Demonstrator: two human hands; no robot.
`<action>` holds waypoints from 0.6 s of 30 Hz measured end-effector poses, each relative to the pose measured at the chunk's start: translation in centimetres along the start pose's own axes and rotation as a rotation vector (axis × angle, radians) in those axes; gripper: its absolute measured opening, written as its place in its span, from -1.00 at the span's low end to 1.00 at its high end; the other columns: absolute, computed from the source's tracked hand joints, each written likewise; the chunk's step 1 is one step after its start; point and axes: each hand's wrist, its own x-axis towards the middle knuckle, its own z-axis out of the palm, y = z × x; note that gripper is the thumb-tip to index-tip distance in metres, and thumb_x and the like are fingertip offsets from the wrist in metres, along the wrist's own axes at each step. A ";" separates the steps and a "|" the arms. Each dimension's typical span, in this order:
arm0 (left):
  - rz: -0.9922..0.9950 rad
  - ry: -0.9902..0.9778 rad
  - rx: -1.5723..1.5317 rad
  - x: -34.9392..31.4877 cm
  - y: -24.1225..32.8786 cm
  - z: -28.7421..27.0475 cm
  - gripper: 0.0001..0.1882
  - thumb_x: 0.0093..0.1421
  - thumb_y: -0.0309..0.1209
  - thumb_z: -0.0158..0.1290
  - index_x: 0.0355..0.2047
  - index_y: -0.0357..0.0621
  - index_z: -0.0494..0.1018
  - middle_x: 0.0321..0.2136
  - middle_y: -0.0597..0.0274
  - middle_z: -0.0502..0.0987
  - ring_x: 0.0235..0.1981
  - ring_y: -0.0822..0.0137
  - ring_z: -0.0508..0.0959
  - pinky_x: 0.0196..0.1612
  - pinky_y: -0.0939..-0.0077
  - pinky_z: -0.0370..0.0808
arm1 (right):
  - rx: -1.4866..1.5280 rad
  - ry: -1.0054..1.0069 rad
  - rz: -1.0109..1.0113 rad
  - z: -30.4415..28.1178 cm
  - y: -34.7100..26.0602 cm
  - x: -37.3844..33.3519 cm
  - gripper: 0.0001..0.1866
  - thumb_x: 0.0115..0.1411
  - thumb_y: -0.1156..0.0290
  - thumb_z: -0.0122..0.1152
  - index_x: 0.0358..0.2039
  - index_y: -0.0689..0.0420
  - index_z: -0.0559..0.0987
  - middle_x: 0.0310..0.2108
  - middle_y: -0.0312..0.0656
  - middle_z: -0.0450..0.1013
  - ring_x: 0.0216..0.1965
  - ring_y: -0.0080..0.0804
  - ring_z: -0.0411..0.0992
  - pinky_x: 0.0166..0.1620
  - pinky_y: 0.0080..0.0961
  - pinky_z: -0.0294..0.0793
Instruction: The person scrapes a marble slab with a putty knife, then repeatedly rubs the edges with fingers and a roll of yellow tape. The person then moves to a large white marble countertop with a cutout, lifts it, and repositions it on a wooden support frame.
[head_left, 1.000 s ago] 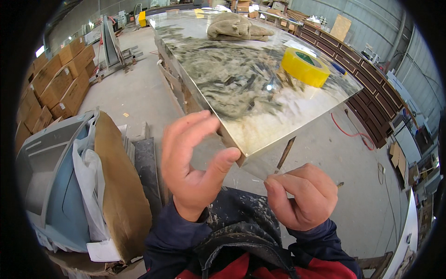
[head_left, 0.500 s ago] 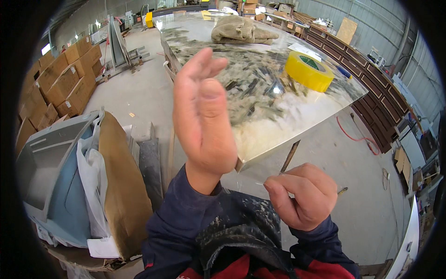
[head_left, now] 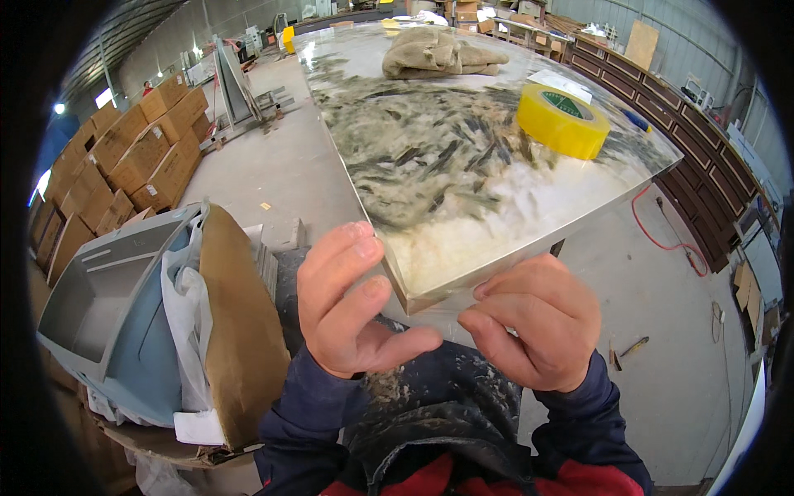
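Note:
A glossy marble-patterned slab (head_left: 430, 182), white with dark green-grey streaks, points its near corner at me. My left hand (head_left: 343, 306) is beside that corner on the left, its fingers apart and the thumb stretched toward the right. Just below the front edge, my right hand (head_left: 538, 322) is closed with thumb and forefinger pinched together. Whatever the pinch may hold does not show. A wide roll of yellow tape (head_left: 571, 136) lies on the slab at the right. Farther back rests a folded brown cloth (head_left: 438, 56).
At my left stands a grey-blue moulded basin (head_left: 107, 306) with brown cardboard (head_left: 236, 331) against it. Stacked cardboard boxes (head_left: 136, 153) are beyond. Dark panelled cabinets (head_left: 662, 107) line the right, with a red hose (head_left: 662, 236) on the floor.
My left hand has come down from above the slab to beside its corner, its fingers spreading. My right hand has risen slightly to the front edge. The view has shifted a little.

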 end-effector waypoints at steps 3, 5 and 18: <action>0.032 -0.174 0.133 1.0 0.2 -0.8 -0.33 0.04 -0.13 0.49 0.06 -0.11 0.45 0.14 -0.02 0.47 0.03 -0.12 0.57 0.05 0.02 0.62 | 0.016 -0.006 -0.017 -0.1 0.4 0.0 -0.81 -0.05 0.52 0.56 -0.40 0.12 0.69 -0.45 -0.26 0.55 -0.45 -0.29 0.53 -0.35 -0.40 0.49; 0.042 -0.243 0.146 1.4 0.3 -1.4 -0.29 0.07 -0.20 0.49 0.15 -0.09 0.39 0.09 -0.01 0.51 0.04 -0.13 0.59 0.06 0.03 0.62 | 0.032 0.004 -0.025 -0.1 0.6 0.0 -0.81 -0.05 0.51 0.56 -0.40 0.12 0.69 -0.46 -0.27 0.55 -0.46 -0.30 0.52 -0.36 -0.40 0.48; 0.023 -0.378 0.113 2.4 -1.2 -3.8 -0.35 0.05 -0.42 0.47 0.13 -0.20 0.44 0.08 -0.11 0.57 0.08 -0.13 0.64 0.06 0.13 0.65 | 0.008 -0.017 -0.042 -0.3 1.0 0.0 -0.80 -0.06 0.49 0.58 -0.42 0.11 0.68 -0.47 -0.27 0.53 -0.47 -0.30 0.50 -0.38 -0.39 0.46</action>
